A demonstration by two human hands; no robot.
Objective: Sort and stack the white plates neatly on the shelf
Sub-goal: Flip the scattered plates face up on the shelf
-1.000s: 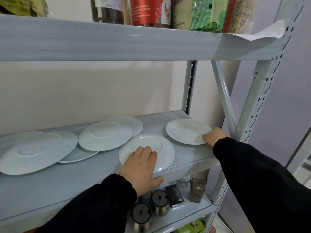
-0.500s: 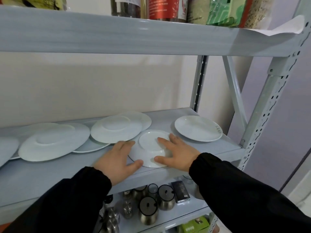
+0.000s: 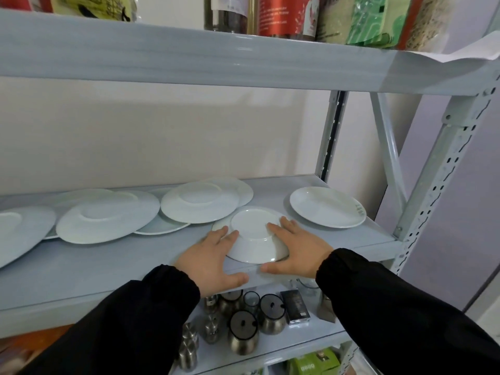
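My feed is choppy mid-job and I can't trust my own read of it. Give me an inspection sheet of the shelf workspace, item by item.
Surface: grey middle shelf, with plates spread along it, not in one stack.
Job's things: small upside-down plate near the front edge, between both hands. Face-up plate lies apart at the right. Medium upside-down plate and large upside-down plate at the left each overlap other plates.
Clutter: jars and packets on the top shelf; metal canisters and boxes on the shelf below.
Grippers: left hand and right hand, fingers straight, touch the small plate's sides.
Cables: nothing seen.
Surroundings: beige wall behind; perforated upright at the right.
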